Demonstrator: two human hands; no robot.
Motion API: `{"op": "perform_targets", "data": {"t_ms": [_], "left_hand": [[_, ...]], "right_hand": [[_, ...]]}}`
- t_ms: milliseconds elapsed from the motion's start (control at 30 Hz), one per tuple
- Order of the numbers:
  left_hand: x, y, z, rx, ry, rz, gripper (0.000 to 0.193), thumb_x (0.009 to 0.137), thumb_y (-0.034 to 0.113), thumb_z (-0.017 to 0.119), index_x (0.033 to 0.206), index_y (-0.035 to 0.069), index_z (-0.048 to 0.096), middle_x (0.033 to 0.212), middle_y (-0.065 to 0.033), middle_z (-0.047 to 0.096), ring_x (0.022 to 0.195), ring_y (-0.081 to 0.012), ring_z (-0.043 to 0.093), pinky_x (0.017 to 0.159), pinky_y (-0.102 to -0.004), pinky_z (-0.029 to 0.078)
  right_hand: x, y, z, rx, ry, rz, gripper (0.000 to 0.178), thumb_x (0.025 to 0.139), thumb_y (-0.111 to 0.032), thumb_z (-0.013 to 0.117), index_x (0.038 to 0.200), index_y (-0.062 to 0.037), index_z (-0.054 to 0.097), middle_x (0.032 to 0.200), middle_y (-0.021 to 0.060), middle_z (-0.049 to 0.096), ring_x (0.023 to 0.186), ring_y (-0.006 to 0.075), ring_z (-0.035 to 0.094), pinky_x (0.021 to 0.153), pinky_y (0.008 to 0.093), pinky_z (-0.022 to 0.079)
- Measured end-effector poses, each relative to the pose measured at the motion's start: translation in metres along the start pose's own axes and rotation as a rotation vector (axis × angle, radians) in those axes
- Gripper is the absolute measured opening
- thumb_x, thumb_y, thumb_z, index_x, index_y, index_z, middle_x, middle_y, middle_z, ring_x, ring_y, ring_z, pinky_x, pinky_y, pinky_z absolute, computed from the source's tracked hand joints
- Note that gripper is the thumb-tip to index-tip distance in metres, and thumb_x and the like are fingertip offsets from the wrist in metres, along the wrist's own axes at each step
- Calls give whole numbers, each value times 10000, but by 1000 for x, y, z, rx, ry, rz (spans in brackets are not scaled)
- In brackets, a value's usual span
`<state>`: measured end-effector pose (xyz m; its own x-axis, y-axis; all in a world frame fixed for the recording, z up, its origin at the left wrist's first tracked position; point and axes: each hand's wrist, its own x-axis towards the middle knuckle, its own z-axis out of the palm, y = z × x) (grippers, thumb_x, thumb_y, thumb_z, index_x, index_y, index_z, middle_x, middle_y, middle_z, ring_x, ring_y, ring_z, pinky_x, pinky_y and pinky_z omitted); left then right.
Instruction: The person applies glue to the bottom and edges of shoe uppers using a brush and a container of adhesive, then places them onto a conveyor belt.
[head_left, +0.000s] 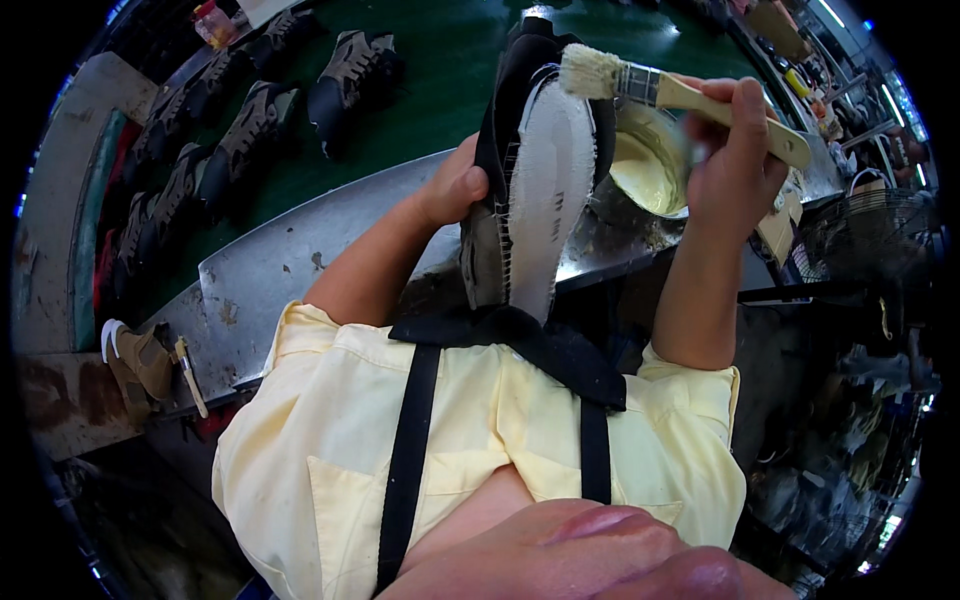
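Note:
My left hand (456, 186) grips the side of a dark shoe upper (490, 150), its fingers mostly hidden behind it. The underside faces me, showing a white insole board (548, 185) with stitching along its edge. My right hand (735, 165) is closed round the pale handle of a flat paintbrush (645, 84). Its cream-coated bristles are at the far end of the white board; whether they touch it I cannot tell. Just below the brush, a pot (684, 205) holds pale yellow, glue-like liquid.
Several dark, lace-up shoe uppers (350, 78) lie on the green surface (420, 100) at the far left. A metal ledge (300, 250) runs before me. At left are a brown shoe (150, 362) and another brush (190, 378). A wire-caged fan (865, 235) stands at right.

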<state>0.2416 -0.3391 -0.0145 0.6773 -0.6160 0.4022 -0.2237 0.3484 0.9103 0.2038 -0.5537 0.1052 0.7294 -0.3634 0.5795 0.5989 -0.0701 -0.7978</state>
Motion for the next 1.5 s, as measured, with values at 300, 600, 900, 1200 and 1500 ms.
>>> {"op": "perform_targets", "data": {"t_ms": [300, 600, 900, 1200, 1500], "left_hand": [[2, -15, -9, -9, -34, 13, 979, 697, 765, 449, 1234, -51, 389, 1158, -125, 502, 1064, -182, 459, 914, -315, 358], [3, -15, -9, 52, -18, 4, 991, 694, 780, 423, 1236, -48, 391, 1172, -130, 499, 1075, -192, 457, 928, -322, 350], [11, -14, -1, 71, -15, 11, 1039, 656, 802, 448, 1256, -43, 380, 1199, -134, 483, 1094, -203, 446, 946, -331, 333], [5, -15, -3, 60, 50, -29, 1094, 607, 825, 479, 1258, -47, 377, 1177, -132, 500, 1082, -198, 454, 932, -331, 350], [20, -4, 13, 2, -76, -12, 1066, 618, 779, 533, 1261, -54, 368, 1184, -139, 490, 1085, -205, 459, 931, -333, 357]], "right_hand": [[-47, -1, -15, 92, -422, -26, 258, 886, -212, 522, 755, -21, 635, 739, 98, 650, 563, 113, 574, 522, 203, 451], [-43, 4, -26, 50, -257, -50, 236, 888, -175, 511, 752, -6, 607, 706, 111, 623, 632, 177, 610, 531, 270, 482], [-31, 6, -32, 75, -53, -242, 235, 900, -152, 515, 750, 1, 613, 805, 130, 648, 655, 154, 611, 533, 235, 470], [-62, 3, -56, -208, -116, -42, 176, 881, -93, 538, 763, 2, 627, 779, 96, 656, 581, 87, 562, 523, 188, 451], [17, 28, -28, -394, -178, -671, 114, 821, -141, 650, 789, -32, 665, 710, 41, 654, 633, 109, 617, 558, 192, 472]]}}
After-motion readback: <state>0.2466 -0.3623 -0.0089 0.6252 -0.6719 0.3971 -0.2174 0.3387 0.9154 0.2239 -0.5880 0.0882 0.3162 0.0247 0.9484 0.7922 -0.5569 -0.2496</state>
